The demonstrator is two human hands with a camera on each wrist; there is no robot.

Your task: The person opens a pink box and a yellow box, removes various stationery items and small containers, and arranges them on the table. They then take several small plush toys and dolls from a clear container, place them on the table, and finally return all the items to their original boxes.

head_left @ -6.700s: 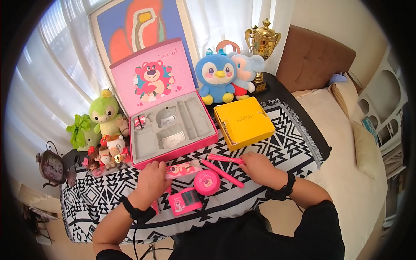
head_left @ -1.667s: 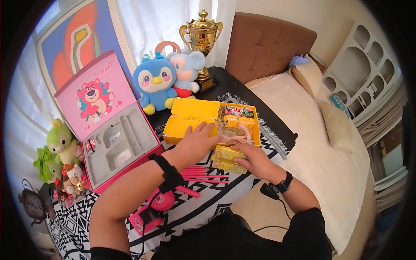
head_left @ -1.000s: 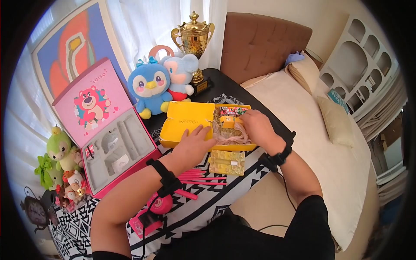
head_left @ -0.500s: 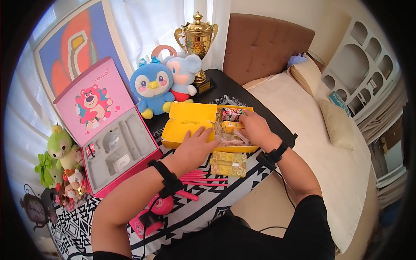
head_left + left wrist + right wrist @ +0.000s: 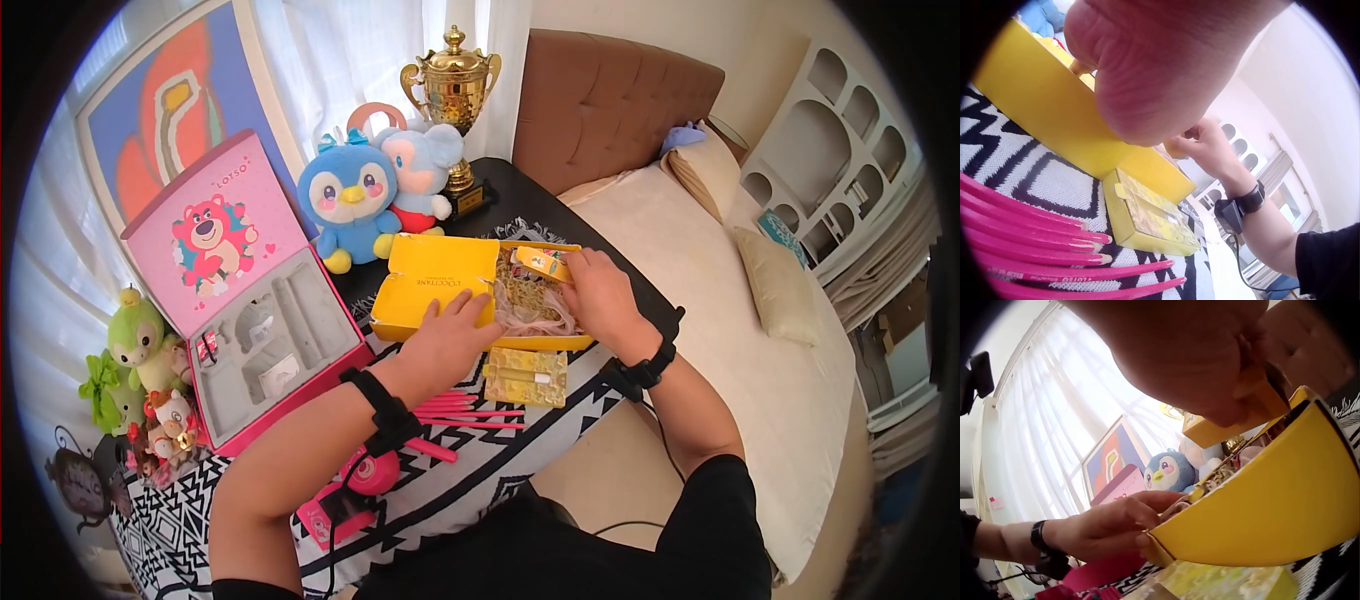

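My right hand [image 5: 602, 300] pinches a small orange box [image 5: 543, 263] above the right part of the yellow box [image 5: 560, 343]; the right wrist view shows that small box [image 5: 1216, 430] under my fingers. Shredded filler [image 5: 530, 298] and a pale pink ribbon [image 5: 545, 318] lie inside. My left hand [image 5: 447, 345] rests with spread fingers on the yellow lid [image 5: 435, 270], which lies folded out to the left. In front of the yellow box lies a patterned yellow carton [image 5: 525, 378] with a white piece in its window. Pink pencils [image 5: 470, 412] lie beside that carton.
An open pink box [image 5: 340, 368] with a grey tray stands at the left. Plush toys [image 5: 350, 205] and a gold trophy [image 5: 455, 90] stand behind. Pink round and square items [image 5: 372, 475] lie near the front edge, and a bed [image 5: 690, 270] is at the right.
My right hand has lifted the small orange box from the filler, where it lay half a second ago. Earlier, that hand let go of the patterned carton. My left hand stays on the lid.
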